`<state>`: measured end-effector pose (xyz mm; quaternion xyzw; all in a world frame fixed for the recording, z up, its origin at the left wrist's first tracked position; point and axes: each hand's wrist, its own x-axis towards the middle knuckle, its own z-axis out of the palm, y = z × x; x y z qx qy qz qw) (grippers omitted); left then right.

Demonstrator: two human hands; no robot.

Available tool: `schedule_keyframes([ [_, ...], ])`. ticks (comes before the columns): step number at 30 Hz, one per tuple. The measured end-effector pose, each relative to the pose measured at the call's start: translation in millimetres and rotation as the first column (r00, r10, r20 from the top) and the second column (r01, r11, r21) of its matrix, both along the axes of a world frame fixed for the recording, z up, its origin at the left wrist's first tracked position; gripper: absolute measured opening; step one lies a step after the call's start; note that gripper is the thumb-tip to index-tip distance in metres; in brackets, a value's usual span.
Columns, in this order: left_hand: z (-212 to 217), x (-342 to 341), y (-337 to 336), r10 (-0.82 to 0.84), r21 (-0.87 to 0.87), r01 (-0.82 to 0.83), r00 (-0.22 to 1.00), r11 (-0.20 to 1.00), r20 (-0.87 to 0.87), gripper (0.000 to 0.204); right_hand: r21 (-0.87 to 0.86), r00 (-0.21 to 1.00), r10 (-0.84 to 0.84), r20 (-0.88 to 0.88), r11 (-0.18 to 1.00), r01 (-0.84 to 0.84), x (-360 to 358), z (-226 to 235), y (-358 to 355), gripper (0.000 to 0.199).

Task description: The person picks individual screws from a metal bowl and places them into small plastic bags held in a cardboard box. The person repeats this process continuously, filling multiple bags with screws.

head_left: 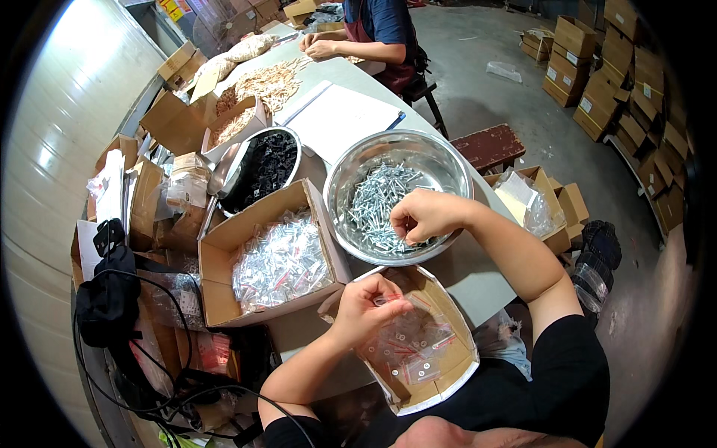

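Note:
My left hand [367,308] pinches a small clear zip bag [390,299] with a red strip. It hovers over a shallow cardboard box [441,378], where several clear bags [414,345] lie loose. Over the near right side of a wide steel bowl [442,146], my right hand [427,215] has its fingers pressed together; whatever is between them is hidden. Silvery screws [373,198] fill the bottom of that bowl. Left of my left hand stands a larger cardboard box [224,245], holding a heap of filled clear bags [280,261].
Beyond are a container of black parts [269,168], white papers [340,119] and a pile of beige pieces [272,84]. A person [377,33] works at the table's far end. Black cables [183,328] hang at left; a red-brown bench [489,145] and stacked cartons [597,97] stand right.

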<state>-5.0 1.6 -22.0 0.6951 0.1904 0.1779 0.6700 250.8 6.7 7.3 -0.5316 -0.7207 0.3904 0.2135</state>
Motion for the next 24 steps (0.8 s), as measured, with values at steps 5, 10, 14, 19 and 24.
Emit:
schedule_keyframes([
  [5,0,4,3,-0.042,0.067,0.046,0.997,0.997,-0.068,0.017,0.082,0.986,-0.021,0.163,0.997,0.007,-2,-9,2,0.012],
  [10,0,8,-1,-0.071,0.060,0.072,0.997,0.996,-0.011,0.015,0.087,0.977,0.024,0.210,0.995,-0.043,-2,-10,2,0.012],
  [14,-6,7,0,-0.120,0.090,0.121,0.993,0.988,-0.018,0.014,0.080,0.977,0.059,0.205,0.994,-0.077,-2,-13,4,0.010],
  [19,-7,6,0,-0.106,0.084,0.117,0.987,0.990,-0.124,0.020,0.097,0.975,0.065,0.214,0.991,-0.088,-5,-13,2,0.009],
  [24,1,5,0,-0.071,0.156,0.099,0.982,0.983,-0.176,0.026,0.096,0.977,0.063,0.203,0.992,-0.084,-5,-12,2,0.008],
])
